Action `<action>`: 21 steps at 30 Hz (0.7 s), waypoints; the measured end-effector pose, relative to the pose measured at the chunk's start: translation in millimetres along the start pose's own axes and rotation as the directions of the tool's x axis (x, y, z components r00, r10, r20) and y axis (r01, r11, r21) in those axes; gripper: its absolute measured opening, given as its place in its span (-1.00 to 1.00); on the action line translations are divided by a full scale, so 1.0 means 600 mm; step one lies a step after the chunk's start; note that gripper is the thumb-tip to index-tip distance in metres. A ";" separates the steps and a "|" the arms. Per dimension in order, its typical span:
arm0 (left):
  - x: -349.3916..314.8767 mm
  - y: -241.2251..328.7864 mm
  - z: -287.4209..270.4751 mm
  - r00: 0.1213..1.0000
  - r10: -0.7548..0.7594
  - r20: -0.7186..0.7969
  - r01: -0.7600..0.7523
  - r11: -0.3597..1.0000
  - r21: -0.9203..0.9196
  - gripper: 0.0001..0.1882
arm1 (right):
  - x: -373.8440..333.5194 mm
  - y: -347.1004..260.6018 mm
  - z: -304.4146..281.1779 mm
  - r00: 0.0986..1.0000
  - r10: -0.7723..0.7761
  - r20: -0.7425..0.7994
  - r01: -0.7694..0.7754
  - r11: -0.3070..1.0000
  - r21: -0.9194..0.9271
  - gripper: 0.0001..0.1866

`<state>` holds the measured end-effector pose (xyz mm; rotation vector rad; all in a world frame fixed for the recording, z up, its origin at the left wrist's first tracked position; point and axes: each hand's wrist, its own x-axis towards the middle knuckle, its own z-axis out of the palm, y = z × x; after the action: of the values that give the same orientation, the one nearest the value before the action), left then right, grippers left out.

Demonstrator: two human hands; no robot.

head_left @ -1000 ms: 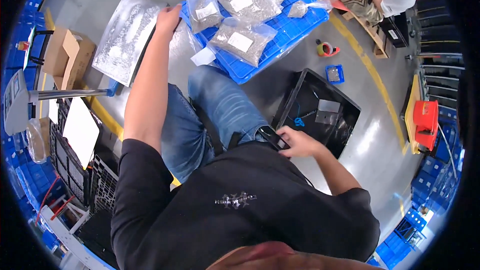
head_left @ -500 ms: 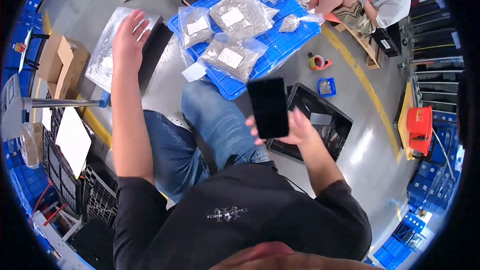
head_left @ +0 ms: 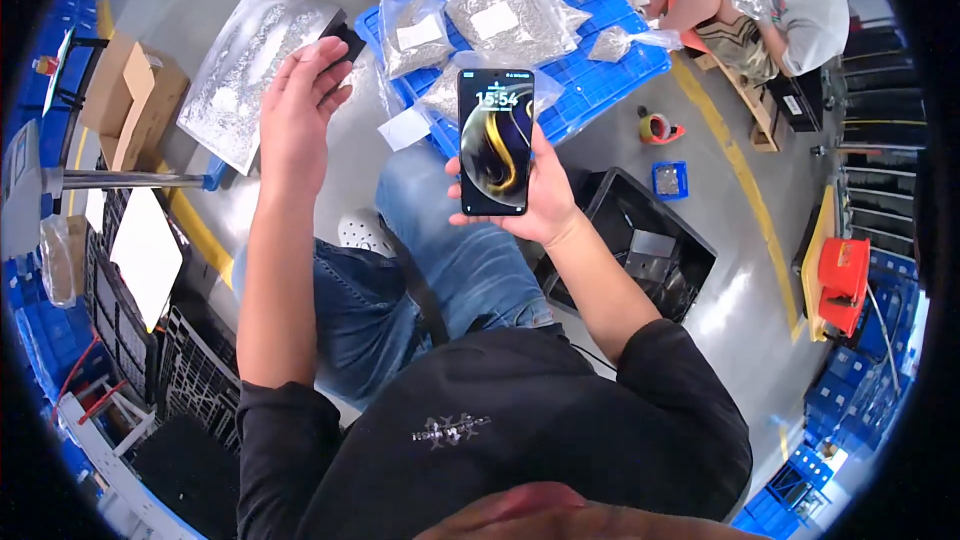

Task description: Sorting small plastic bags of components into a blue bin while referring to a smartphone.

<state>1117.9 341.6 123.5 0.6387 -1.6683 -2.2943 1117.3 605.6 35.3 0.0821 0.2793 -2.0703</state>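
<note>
A smartphone [head_left: 496,145] with a lit screen lies upright in my right hand [head_left: 543,195], whose fingers wrap round its lower edges. The screen has a dark background with a gold swirl. My left hand [head_left: 300,105] is raised beside the silver-topped platform [head_left: 235,70], its fingers slightly curled and apart, holding nothing. Behind the phone stands a blue plastic crate [head_left: 590,100], used as a table. On it rest several clear bags of small grey parts [head_left: 505,15], some with white labels. The phone partly covers one bag.
A black bin [head_left: 690,285] with a grey box inside sits on the floor to my right. Near it are a small blue tray [head_left: 670,180] and a roll of tape [head_left: 655,127]. An open cardboard box [head_left: 135,105] stands at left. Another person [head_left: 815,15] sits at far right.
The phone's screen has gone from dark to lit. My right hand has raised it up and to the left. My left hand has shifted right and slightly down.
</note>
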 end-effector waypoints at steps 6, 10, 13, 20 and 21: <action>-0.043 -0.047 0.017 0.984 -0.166 0.057 0.168 0.985 -0.040 -0.62 | 0.010 0.003 0.005 0.999 -0.027 0.044 0.026 0.999 0.033 -0.17; -0.079 -0.062 0.039 0.966 -0.232 0.112 0.232 0.973 0.009 -0.63 | 0.019 0.009 0.005 0.998 -0.011 0.063 0.010 1.000 0.015 -0.19; -0.079 -0.067 0.046 0.971 -0.190 0.147 0.186 0.982 0.044 -0.60 | 0.019 0.008 0.015 0.998 -0.010 0.064 0.008 1.000 0.023 -0.19; -0.075 -0.099 0.032 0.550 -0.223 0.805 0.751 0.553 -0.360 -0.40 | 0.026 0.025 0.032 0.999 -0.035 0.002 0.034 0.959 -0.282 -0.01; -0.108 -0.125 0.058 0.827 -0.533 0.179 0.550 0.833 -0.062 -0.38 | 0.029 0.029 0.027 0.998 -0.067 0.020 0.070 0.939 -0.335 -0.04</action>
<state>1163.3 423.2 75.2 1.0491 -1.5488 -2.8735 1124.8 579.1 44.9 -0.1456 0.6347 -2.0618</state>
